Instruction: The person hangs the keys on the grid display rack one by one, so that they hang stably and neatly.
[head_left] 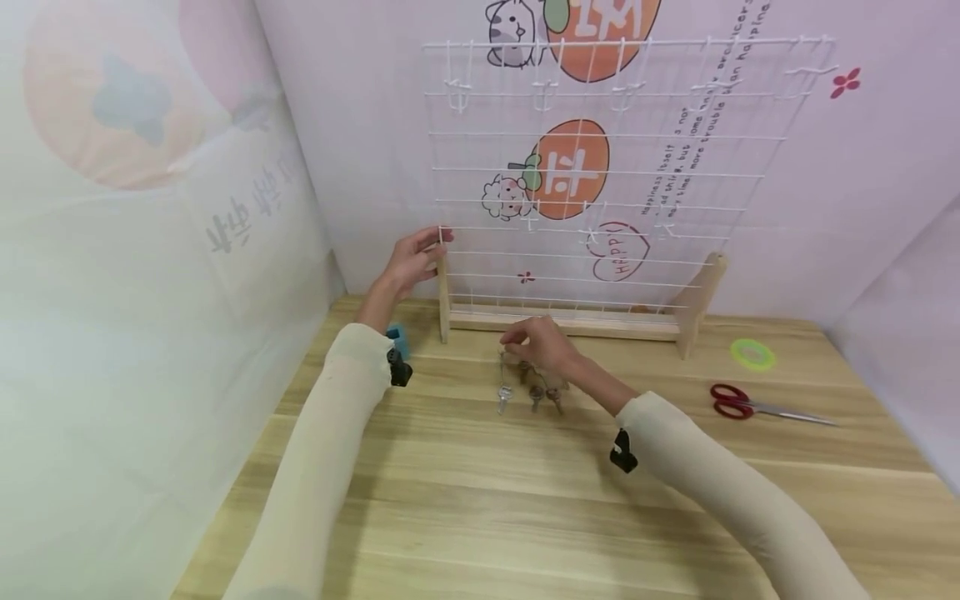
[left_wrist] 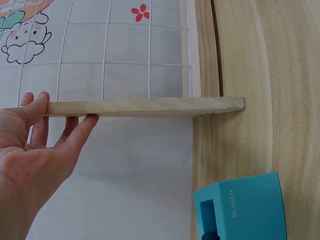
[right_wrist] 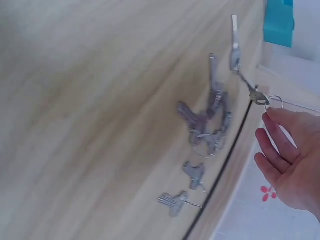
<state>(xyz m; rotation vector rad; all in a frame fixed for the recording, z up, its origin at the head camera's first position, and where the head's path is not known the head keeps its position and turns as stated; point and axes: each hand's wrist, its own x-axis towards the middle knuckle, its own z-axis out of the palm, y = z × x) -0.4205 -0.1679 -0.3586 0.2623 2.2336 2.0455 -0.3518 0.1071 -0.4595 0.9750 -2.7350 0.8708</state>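
Note:
My left hand (head_left: 411, 262) grips the upper end of the wooden side post (left_wrist: 145, 107) of a white wire grid rack (head_left: 600, 171), thumb on one face and fingers on the other. Low in front of the rack, my right hand (head_left: 546, 343) pinches a metal key ring (right_wrist: 275, 102) between thumb and forefinger. A silver key (head_left: 505, 398) hangs from it on a short chain. Several more keys (right_wrist: 214, 92) lie on the wooden table beside the held one, with a second ring (right_wrist: 202, 145) among them. Two small metal pieces (right_wrist: 194, 174) lie closer to the rack's base.
White hooks (head_left: 545, 93) hang along the grid's upper and middle wires. A teal block-shaped holder (left_wrist: 245, 207) stands left of the rack. Red-handled scissors (head_left: 750, 404) and a yellow-green tape roll (head_left: 752, 354) lie at the right. Printed sheeting (head_left: 360, 150) covers the walls behind.

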